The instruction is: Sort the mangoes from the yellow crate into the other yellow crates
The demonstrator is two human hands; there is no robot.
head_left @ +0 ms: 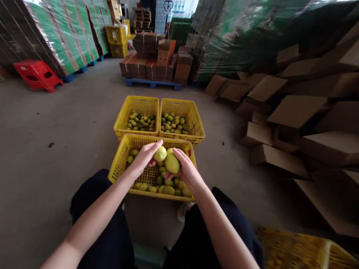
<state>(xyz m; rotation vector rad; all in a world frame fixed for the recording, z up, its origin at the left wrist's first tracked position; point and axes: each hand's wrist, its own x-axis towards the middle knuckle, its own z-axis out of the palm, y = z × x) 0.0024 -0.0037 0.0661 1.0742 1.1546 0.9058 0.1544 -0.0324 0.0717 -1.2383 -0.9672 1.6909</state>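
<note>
My left hand [147, 154] is closed around a small yellow-green lemon [160, 153]. A larger lemon [172, 162] is gripped in my right hand [185, 168], close beside the first one. Both hands are above the near yellow crate [117, 158]. Inside that crate, more lemons [168, 189] lie along the near side and the right, with a few at the left; bare slatted floor shows in the middle. My hands and forearms hide part of the contents.
Behind stand two more yellow crates, the left one [120, 121] and the right one [198, 118], each holding lemons. Cardboard boxes [297, 110] are heaped on the right. A red stool [37, 74] stands at left, a blue pallet [153, 83] of cartons farther back. Another yellow crate [297, 248] is at lower right.
</note>
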